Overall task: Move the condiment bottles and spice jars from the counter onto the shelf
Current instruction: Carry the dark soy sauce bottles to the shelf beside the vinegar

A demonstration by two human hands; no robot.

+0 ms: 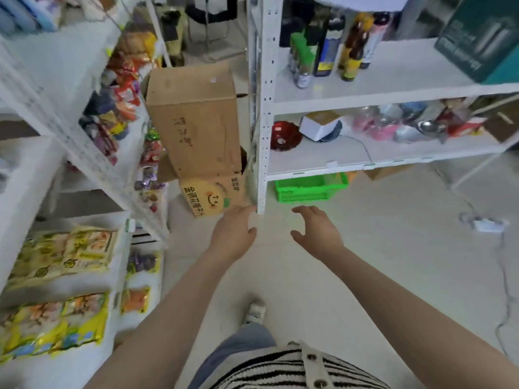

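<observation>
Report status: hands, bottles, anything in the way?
Left hand and right hand open, empty. Bottles upright on shelf. Nothing in the way.

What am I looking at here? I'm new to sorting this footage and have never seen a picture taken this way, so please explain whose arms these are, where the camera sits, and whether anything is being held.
There is no machine here. The single picture comes from a wide-angle camera worn on a person's head, looking forward and down, so the two arms reaching up from the bottom are that person's own.

The left hand and right hand both hang over the floor with relaxed fingers and hold nothing.

Ahead on the right stands a white shelf. On its upper board several condiment bottles stand upright beside a teal box. The board below carries a red round object and blurred kitchenware. A green basket sits underneath.

Cardboard boxes are stacked beside the shelf, and snack packets fill the racks on the left.
</observation>
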